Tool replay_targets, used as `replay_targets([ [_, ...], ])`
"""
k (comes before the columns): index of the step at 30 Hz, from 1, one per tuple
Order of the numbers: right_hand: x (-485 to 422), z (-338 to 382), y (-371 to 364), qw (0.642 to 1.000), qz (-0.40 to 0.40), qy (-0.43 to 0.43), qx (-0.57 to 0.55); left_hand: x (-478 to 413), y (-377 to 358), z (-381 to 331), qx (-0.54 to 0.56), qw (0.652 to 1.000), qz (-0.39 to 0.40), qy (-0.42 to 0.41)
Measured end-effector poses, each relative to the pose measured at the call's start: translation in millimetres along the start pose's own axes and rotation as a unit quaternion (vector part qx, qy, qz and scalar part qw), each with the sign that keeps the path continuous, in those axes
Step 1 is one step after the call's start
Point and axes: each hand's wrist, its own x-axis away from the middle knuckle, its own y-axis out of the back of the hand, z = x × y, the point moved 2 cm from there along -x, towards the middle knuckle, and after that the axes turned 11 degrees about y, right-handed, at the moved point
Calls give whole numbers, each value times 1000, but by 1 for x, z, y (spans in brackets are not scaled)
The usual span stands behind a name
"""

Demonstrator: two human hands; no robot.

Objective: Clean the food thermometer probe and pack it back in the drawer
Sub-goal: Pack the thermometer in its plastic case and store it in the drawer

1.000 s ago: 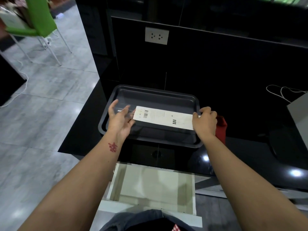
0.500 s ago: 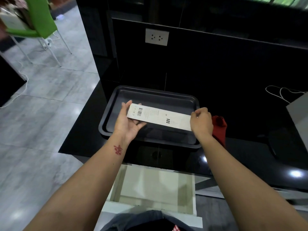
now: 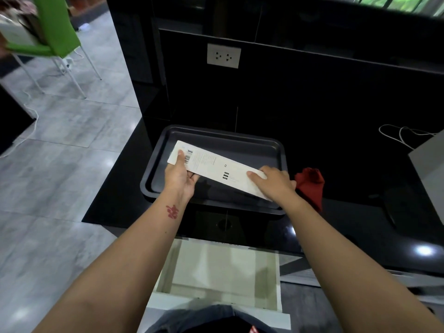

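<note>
A long white thermometer box [image 3: 216, 168] with a barcode is held above the dark baking tray [image 3: 276, 150], tilted with its left end farther away. My left hand [image 3: 180, 174] grips the barcode end, thumb on top. My right hand [image 3: 274, 182] grips the near right end. The thermometer probe itself is not visible. Below the counter, the white drawer [image 3: 216, 270] stands pulled open with nothing in it.
A red cloth [image 3: 310, 186] lies on the black counter [image 3: 348, 224] just right of the tray. A grey box [image 3: 430, 174] and a white cable [image 3: 398, 134] are at far right. A wall socket [image 3: 224, 55] sits behind. A green chair [image 3: 52, 27] stands on the grey tile floor at left.
My left hand closed on the box's barcode end, which it was only touching before. Both hands lifted the box and turned it so the left end points farther away.
</note>
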Motion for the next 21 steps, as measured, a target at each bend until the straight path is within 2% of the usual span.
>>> replay_targets([
  [3,-1,4,3,998,24,42,37,1,0,0,1,1000,-8,1],
  [7,-3,7,8,991,89,96,-29,2,1,-1,4,1000,-29,4],
  [11,-3,10,10,985,96,140,-18,3,-3,0,7,999,-31,9],
  [16,1,11,9,968,-12,240,74,0,-12,1,25,995,88,35],
  [21,3,5,10,949,-101,253,161,-1,-25,4,7,992,86,86],
])
